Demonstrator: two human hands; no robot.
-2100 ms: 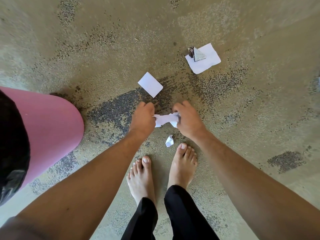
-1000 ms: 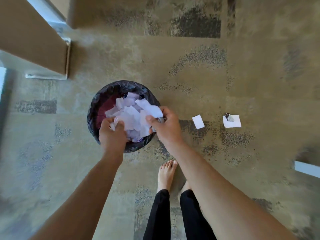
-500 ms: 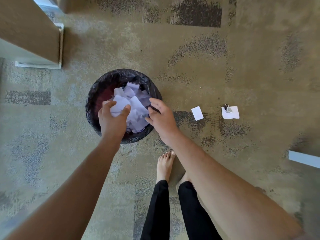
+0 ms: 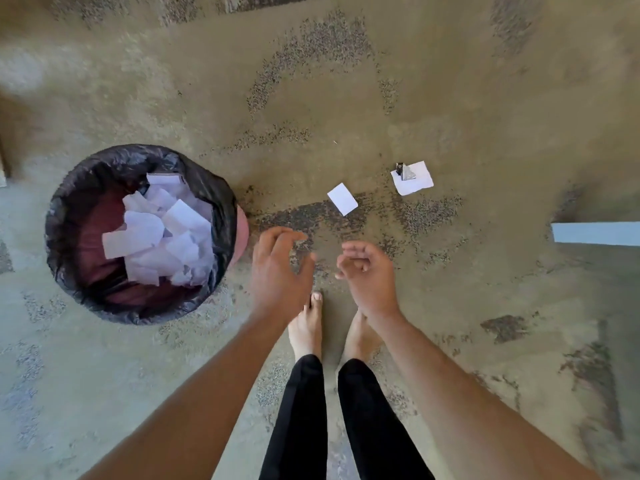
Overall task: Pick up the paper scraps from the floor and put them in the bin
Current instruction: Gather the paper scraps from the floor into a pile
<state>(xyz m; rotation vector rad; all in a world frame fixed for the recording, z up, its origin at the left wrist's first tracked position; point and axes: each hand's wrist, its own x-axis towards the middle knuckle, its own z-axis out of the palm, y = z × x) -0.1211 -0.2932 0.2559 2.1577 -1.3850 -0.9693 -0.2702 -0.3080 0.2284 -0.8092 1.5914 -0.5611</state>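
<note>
Both hands have come away from the bin since half a second ago and now hang in front of the person's bare feet, with nothing in them. The carpeted floor [image 4: 450, 81] is mottled tan and grey. The bin [image 4: 221, 199], lined with a black bag, stands at the left of the floor and is heaped with white scraps [image 4: 162, 233]. It is close enough that a load can be dropped in without a step, which is likely why the person works beside it. The left hand [image 4: 277, 271] is spread wide and empty, just right of the bin's rim; the right hand [image 4: 369, 271] is loosely curled, also empty. Ahead of them two scraps are left on the floor: a larger white scrap [image 4: 419, 183] with a small dark and silvery folded bit [image 4: 406, 172] lying on it, and nearer the hands a small white rectangle [image 4: 342, 199]. I'd judge that rectangle the next pick.
</note>
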